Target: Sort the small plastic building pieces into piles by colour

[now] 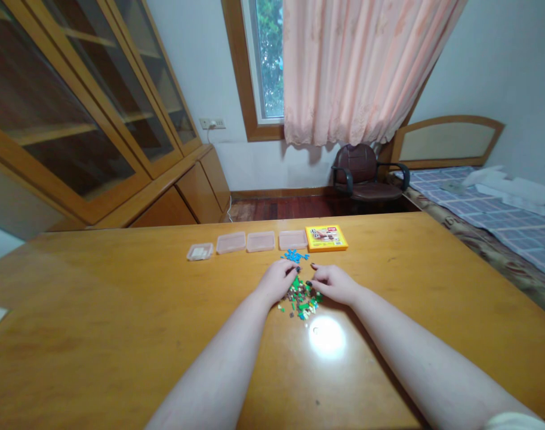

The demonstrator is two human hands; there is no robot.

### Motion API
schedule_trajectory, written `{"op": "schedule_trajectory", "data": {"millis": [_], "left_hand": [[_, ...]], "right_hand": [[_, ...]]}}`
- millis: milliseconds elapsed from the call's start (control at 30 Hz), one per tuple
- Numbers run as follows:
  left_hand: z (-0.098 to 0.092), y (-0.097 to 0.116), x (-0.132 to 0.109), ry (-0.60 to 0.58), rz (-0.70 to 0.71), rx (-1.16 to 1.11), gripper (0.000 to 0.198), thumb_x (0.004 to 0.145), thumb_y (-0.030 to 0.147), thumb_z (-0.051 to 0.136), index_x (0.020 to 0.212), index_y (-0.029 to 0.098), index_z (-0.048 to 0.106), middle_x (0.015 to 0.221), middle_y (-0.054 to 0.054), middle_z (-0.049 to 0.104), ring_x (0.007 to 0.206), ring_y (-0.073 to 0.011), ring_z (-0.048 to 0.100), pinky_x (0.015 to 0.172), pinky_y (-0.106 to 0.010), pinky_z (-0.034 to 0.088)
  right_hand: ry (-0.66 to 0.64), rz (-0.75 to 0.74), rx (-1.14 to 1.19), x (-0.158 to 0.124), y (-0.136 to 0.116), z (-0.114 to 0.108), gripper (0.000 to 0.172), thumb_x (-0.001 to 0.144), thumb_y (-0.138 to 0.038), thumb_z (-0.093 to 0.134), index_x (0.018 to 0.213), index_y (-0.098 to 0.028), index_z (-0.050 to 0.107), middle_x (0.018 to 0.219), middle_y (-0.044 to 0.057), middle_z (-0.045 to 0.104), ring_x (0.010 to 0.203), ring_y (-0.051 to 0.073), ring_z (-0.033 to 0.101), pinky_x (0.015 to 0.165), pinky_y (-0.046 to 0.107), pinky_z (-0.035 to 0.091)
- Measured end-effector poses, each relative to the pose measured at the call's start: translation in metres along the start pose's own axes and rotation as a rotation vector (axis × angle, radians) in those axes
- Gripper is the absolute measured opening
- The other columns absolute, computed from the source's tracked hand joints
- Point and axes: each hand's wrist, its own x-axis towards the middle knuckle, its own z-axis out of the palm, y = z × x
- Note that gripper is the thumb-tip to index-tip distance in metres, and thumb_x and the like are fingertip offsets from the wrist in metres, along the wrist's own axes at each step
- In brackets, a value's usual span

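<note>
Table (pixel 120 310): Wooden, across the lower frame; glare below centre could hide a stray piece.
Left hand (pixel 276 279): At centre, against the pile's left edge; fingertips close together, whether on a brick cannot be told.
Right hand (pixel 333 282): Just right of centre, at the pile's edge; thumb and forefinger apart, no brick visible between them.
Mixed bricks (pixel 302 294): Heaped at frame centre, partly covered by the fingers; a careless sweep would likely scatter them.
Yellow box (pixel 326 238): Above the right hand, beside the rightmost tray.
Clear trays (pixel 261 241): Four in a row above centre; the leftmost holds something pale.
Blue bricks (pixel 293 255): Grouped between heap and rightmost tray, in the way; a forward-sliding knuckle could mix them back.
</note>
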Motion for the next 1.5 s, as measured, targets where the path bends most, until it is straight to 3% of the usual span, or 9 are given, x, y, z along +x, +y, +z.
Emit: {"op": "schedule_trajectory", "data": {"millis": [267, 600, 800, 1067, 1500], "left_hand": [[-0.0004, 0.0006, 0.0003, -0.006, -0.009, 0.003, 0.022, 0.083, 0.024, 0.046, 0.089, 0.019, 0.067, 0.091, -0.004, 0.065, 0.088, -0.0169, 0.057, 0.082, -0.03, 0.044], [0.0013, -0.0022, 0.0002, 0.003, 0.005, -0.003, 0.021, 0.083, 0.025, 0.047, 0.089, 0.019, 0.066, 0.091, -0.004, 0.065, 0.087, -0.0165, 0.057, 0.081, -0.03, 0.045], [0.001, -0.0008, 0.0004, -0.004, -0.005, 0.006, 0.022, 0.084, 0.025, 0.046, 0.089, 0.019, 0.067, 0.091, -0.004, 0.066, 0.088, -0.0169, 0.058, 0.082, -0.03, 0.044], [0.001, 0.0001, 0.0004, -0.003, -0.014, 0.006, 0.023, 0.084, 0.026, 0.046, 0.09, 0.019, 0.067, 0.092, -0.004, 0.066, 0.089, -0.0171, 0.058, 0.083, -0.031, 0.045], [0.0004, -0.0003, 0.0007, -0.01, -0.006, 0.015, 0.022, 0.084, 0.025, 0.047, 0.09, 0.019, 0.067, 0.093, -0.004, 0.066, 0.09, -0.0175, 0.058, 0.084, -0.032, 0.045]], "right_hand": [[0.02, 0.061, -0.065, 0.0022, -0.0015, 0.0002, 0.043, 0.087, -0.034, 0.044, 0.047, -0.02, 0.048, 0.044, -0.005, 0.043, 0.048, 0.011, 0.046, 0.102, 0.037, 0.033], [0.148, 0.06, -0.12, 0.0013, 0.0034, -0.0004, 0.042, 0.087, -0.032, 0.042, 0.047, -0.02, 0.045, 0.046, -0.004, 0.043, 0.049, 0.012, 0.044, 0.1, 0.036, 0.035], [0.098, 0.121, -0.101, 0.0002, 0.0047, 0.0025, 0.042, 0.087, -0.037, 0.043, 0.048, -0.02, 0.042, 0.046, -0.005, 0.042, 0.049, 0.011, 0.044, 0.092, 0.035, 0.041], [0.149, 0.129, -0.109, 0.0023, 0.0023, 0.0009, 0.041, 0.087, -0.034, 0.043, 0.048, -0.02, 0.038, 0.044, -0.007, 0.037, 0.045, 0.01, 0.039, 0.1, 0.034, 0.035], [0.089, 0.111, -0.141, 0.0021, 0.0019, 0.0021, 0.042, 0.087, -0.036, 0.044, 0.05, -0.019, 0.051, 0.048, -0.003, 0.049, 0.05, 0.012, 0.044, 0.093, 0.035, 0.039]]}}
